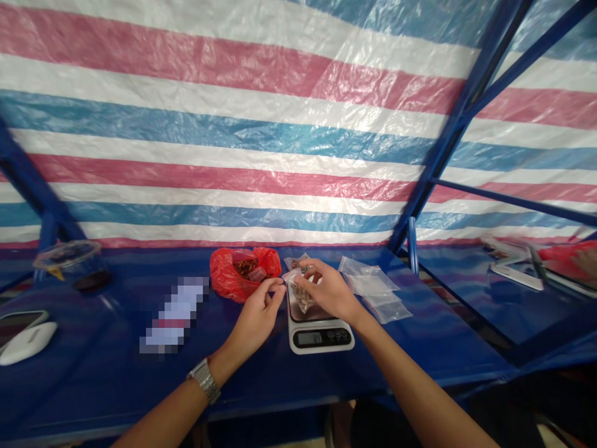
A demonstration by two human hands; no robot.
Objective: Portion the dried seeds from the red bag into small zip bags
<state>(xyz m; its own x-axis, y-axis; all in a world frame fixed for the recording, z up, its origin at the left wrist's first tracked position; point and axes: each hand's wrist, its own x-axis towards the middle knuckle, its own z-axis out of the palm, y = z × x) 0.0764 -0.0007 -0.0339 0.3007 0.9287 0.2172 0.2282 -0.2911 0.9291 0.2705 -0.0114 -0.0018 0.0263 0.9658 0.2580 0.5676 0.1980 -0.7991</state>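
A small kitchen scale (319, 336) with a dark display stands on the blue table (116, 386). Over its platform both hands pinch a small clear plastic bag (298, 287) holding dark pieces. My left hand (256, 314), with a metal watch on the wrist, grips the bag's left edge with closed fingers. My right hand (326, 287) pinches the bag's top from the right. Just behind my left hand lies an open red plastic bag (236, 274) with dark brown pieces and a small clear bag inside.
A pile of empty clear bags (373, 287) lies right of the scale. At the left stand a clear lidded container (74, 264), a white device (27, 342) and a pixelated patch (175, 314). A striped tarp hangs behind. Blue frame posts rise at right, with another table beyond.
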